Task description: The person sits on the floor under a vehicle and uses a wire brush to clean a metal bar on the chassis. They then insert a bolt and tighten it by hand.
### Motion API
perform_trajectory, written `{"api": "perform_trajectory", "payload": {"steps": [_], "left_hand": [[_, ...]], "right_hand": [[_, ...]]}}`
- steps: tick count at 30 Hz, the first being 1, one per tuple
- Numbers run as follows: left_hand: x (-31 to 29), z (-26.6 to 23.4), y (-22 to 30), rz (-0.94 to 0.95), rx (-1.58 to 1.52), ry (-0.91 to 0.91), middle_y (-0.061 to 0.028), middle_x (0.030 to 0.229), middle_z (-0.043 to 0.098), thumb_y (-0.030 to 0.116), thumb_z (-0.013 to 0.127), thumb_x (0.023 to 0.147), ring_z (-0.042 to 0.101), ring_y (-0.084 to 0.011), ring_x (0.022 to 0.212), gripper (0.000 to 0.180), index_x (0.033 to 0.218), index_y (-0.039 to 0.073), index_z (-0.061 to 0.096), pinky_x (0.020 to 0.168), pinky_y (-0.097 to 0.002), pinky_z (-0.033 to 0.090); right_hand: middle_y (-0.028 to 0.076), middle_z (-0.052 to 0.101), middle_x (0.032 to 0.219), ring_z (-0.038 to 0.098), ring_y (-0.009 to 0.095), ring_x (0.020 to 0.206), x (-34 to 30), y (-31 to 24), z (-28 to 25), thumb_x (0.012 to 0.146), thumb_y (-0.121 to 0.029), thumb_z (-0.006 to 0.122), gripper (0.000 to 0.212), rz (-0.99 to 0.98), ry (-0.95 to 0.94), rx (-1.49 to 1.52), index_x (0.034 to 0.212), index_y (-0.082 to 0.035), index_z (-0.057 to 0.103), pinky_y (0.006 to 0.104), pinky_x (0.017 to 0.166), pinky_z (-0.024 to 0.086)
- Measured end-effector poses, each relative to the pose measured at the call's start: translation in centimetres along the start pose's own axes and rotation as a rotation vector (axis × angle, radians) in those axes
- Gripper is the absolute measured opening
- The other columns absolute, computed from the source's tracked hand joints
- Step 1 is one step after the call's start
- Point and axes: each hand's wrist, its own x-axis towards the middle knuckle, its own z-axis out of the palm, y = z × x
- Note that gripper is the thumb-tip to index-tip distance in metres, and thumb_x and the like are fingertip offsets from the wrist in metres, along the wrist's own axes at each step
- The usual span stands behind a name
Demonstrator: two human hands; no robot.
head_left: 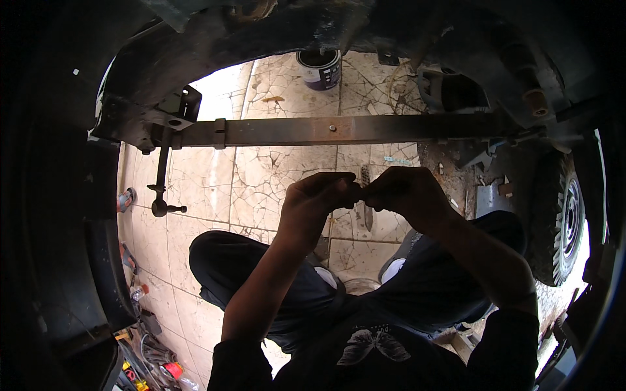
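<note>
My left hand [312, 203] and my right hand [412, 197] are raised in front of me, fingertips meeting. Both are closed in a pinch around something small and dark; shadow and the fingers hide what it is. Just beyond them, a dark flat metal bar [280, 132] with a bolt head in its middle runs crosswise between the sides of a vehicle's underside. Beneath my hands, a long narrow object [368, 219] lies on the cracked tile floor, partly covered by the fingers. At the left, a rod with a ball joint [159, 206] hangs from the bar's end.
An open dark paint can [319, 73] stands beyond the bar. To the right is a treaded wheel [568, 218], with debris beside it. Cables and tools [155, 357] lie at the lower left, near a bottle [138, 292]. Dark vehicle body parts surround the space.
</note>
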Motion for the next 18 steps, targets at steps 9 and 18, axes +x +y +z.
{"api": "perform_trajectory", "payload": {"steps": [9, 18], "left_hand": [[-0.1, 0.4, 0.4, -0.03, 0.06, -0.025, -0.0142, 0.106, 0.075, 0.019, 0.07, 0.105, 0.072, -0.0202, 0.098, 0.036, 0.128, -0.008, 0.066, 0.092, -0.0343, 0.057], [1.1, 2.7, -1.3, 0.237, 0.067, 0.132, -0.0099, 0.1, 0.075, 0.012, 0.078, 0.099, 0.071, -0.0145, 0.095, 0.031, 0.123, -0.005, 0.07, 0.082, -0.03, 0.058]], "right_hand": [[0.01, 0.081, 0.101, 0.079, 0.015, 0.091, -0.8, -0.3, 0.2, 0.096, -0.007, 0.078, 0.012, -0.043, -0.026, 0.111, 0.106, -0.001, 0.081, 0.0286, 0.083, 0.062], [0.012, 0.08, 0.1, 0.079, 0.016, 0.091, -1.8, -1.2, 0.1, 0.097, -0.008, 0.076, 0.014, -0.054, 0.111, 0.19, 0.108, 0.0, 0.076, 0.0291, 0.082, 0.062]]}}
